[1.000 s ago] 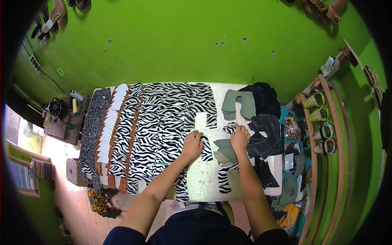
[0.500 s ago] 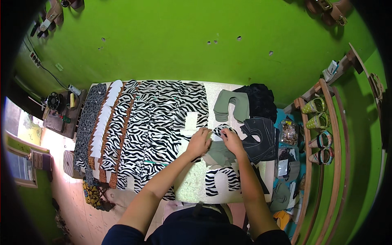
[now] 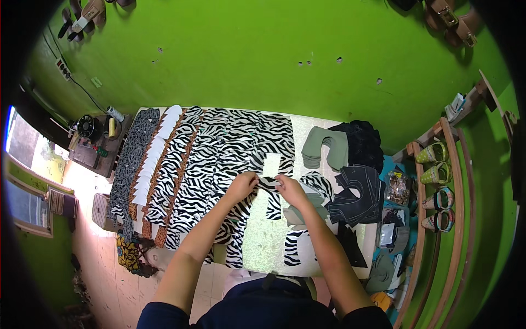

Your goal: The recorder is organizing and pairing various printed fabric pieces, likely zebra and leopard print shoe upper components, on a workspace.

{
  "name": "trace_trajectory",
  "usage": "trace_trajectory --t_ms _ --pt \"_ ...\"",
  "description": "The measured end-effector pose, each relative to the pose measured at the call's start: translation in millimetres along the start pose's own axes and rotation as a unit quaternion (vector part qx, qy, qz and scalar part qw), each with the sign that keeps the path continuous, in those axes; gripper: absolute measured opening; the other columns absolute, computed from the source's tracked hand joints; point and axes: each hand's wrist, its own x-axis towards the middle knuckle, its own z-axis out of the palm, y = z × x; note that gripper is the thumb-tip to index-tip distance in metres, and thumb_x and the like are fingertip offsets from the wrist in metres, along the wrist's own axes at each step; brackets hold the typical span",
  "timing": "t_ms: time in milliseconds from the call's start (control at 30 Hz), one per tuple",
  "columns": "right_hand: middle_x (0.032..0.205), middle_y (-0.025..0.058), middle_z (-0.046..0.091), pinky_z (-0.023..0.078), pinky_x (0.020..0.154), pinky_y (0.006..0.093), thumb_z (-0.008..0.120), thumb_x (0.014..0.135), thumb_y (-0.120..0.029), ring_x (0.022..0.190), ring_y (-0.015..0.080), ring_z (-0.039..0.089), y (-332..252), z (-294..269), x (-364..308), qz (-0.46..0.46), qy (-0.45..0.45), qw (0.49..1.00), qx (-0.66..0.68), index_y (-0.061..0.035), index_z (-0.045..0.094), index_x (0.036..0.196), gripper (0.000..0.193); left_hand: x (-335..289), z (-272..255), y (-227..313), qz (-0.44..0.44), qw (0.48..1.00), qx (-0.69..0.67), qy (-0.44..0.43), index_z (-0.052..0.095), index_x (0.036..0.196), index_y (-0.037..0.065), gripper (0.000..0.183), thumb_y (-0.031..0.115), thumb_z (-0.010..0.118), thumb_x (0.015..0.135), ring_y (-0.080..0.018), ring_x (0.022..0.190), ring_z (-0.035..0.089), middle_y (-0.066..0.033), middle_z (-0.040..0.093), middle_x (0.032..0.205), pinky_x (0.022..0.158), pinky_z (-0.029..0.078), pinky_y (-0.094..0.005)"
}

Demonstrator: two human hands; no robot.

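Note:
A curved zebra-print fabric piece (image 3: 267, 182) stretches between my two hands, over the right end of the laid-out zebra rows. My left hand (image 3: 243, 187) pinches its left side, and my right hand (image 3: 290, 190) pinches its right side. Below my right hand and forearm lie loose grey-green cut pieces (image 3: 296, 216), partly covered. Beside them, to the upper right, is another curved zebra piece (image 3: 319, 183). Overlapping rows of zebra-print pieces (image 3: 222, 151) cover the middle of the table. One more zebra piece (image 3: 292, 249) lies close to the front edge, partly hidden by my forearm.
Stacked grey-green U-shaped pieces (image 3: 324, 143), dark cut pieces (image 3: 359, 192) and black fabric (image 3: 362, 140) occupy the table's right side. White (image 3: 148, 164) and grey patterned strips (image 3: 134, 148) lie left. A wooden rack with sandals (image 3: 435, 172) stands right; a sewing machine (image 3: 87, 127) stands left.
Both hands have moved left from the loose pieces to the zebra rows, carrying a zebra-print piece that is now held between them. The whole view has shifted slightly.

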Motion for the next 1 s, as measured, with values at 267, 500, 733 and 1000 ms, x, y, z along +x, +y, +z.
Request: trace_trajectory --t_ms 267,500,733,1000 --pt "0.096 0.0136 0.057 0.047 0.076 0.0392 0.06 0.079 -0.013 0.089 0.0321 0.057 -3.3 36.7 5.9 0.004 -0.015 0.995 -0.096 -0.0071 0.057 0.104 0.026 -15.4 6.7 -24.7 -0.035 0.997 0.056 -0.039 0.059 0.088 -0.001 0.015 0.011 0.059 0.08 -0.0337 0.078 0.059 -0.0181 0.061 0.082 0.071 0.047 -0.0391" --pt "0.103 0.0107 0.049 0.044 0.08 0.0366 0.066 0.075 -0.01 0.099 0.0289 0.049 -4.2 51.7 -3.9 -0.055 0.092 0.975 -0.194 -0.0072 0.058 0.109 0.035 -22.3 18.9 -28.2 -0.021 0.992 0.123 -0.021 0.056 0.079 -0.001 0.009 0.007 0.055 0.076 -0.0341 0.08 0.058 -0.0186 0.058 0.083 0.071 0.048 -0.04" --pt "0.106 0.0123 0.048 0.041 0.083 0.038 0.066 0.073 -0.012 0.098 0.0286 0.048 -6.4 64.8 -12.4 -0.041 0.128 0.961 -0.243 -0.0038 0.054 0.116 0.045 -32.1 26.7 -23.3 0.058 0.959 0.266 0.075 0.054 0.093 0.004 0.021 0.009 0.056 0.073 -0.0223 0.079 0.054 -0.0086 0.051 0.087 0.062 0.049 -0.0307" --pt "0.102 0.0135 0.053 0.038 0.085 0.0403 0.069 0.07 -0.014 0.1 0.0296 0.048 -18.9 50.2 6.6 0.091 0.028 0.967 -0.235 -0.0067 0.058 0.105 0.037 -32.7 24.2 -27.5 0.098 0.95 0.281 0.088 0.055 0.098 0.005 0.027 0.016 0.062 0.073 -0.0217 0.079 0.052 -0.0073 0.049 0.086 0.064 0.046 -0.0303"
